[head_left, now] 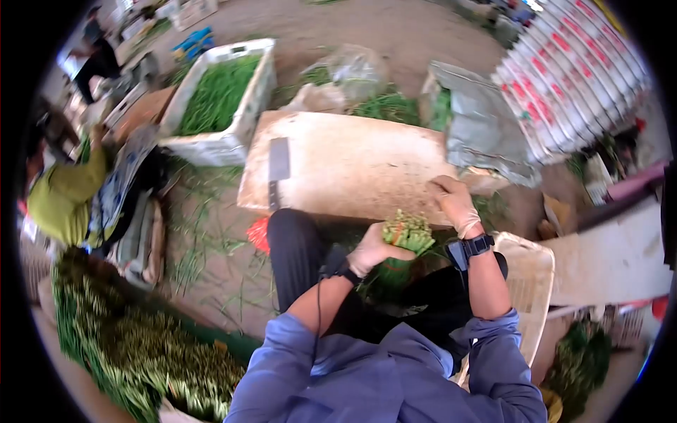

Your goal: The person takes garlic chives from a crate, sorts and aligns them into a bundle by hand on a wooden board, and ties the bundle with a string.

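Note:
My left hand (374, 251) is wrapped round a bunch of long green stalks (409, 233), its cut ends turned up toward the board. A reddish band circles the bunch near those ends, and the leafy part hangs down between my knees. To the right, my right hand (453, 201) is raised apart from the bunch, over the near right corner of the wooden board (360, 155). Its fingers are curled together; whether anything thin is between them I cannot make out. Toward the board's left end lies a cleaver (279, 161), its handle pointing at me.
A white crate (264, 92) of greens stands beyond the board's left end. Stacked bunches (155, 338) fill the lower left. A grey-covered box (486, 127) stands at right, and a cream plastic basket (532, 275) beside my right arm. Another person (67, 197) sits at left.

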`<state>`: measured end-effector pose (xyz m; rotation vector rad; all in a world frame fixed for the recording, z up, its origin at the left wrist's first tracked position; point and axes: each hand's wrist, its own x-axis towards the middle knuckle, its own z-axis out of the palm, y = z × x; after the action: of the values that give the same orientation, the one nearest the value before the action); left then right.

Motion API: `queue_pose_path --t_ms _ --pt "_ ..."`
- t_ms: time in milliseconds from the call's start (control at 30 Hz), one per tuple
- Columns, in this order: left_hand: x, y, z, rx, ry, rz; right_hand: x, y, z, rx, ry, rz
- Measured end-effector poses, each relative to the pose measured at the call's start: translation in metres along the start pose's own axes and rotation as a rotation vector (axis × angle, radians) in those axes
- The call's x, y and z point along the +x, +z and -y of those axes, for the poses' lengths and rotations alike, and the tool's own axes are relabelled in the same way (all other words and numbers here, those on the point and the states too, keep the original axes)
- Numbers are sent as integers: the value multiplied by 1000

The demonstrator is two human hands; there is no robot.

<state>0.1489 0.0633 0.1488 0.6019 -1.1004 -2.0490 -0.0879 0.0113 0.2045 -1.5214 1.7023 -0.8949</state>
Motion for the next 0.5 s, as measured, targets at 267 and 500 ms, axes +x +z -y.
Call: queue_pose_path --t_ms 267,500 --pt "28 0 28 229 -8 75 -54 14 43 -316 -152 414" --pt "41 20 40 85 -67 83 -72 -19 -3 -225 -311 362"
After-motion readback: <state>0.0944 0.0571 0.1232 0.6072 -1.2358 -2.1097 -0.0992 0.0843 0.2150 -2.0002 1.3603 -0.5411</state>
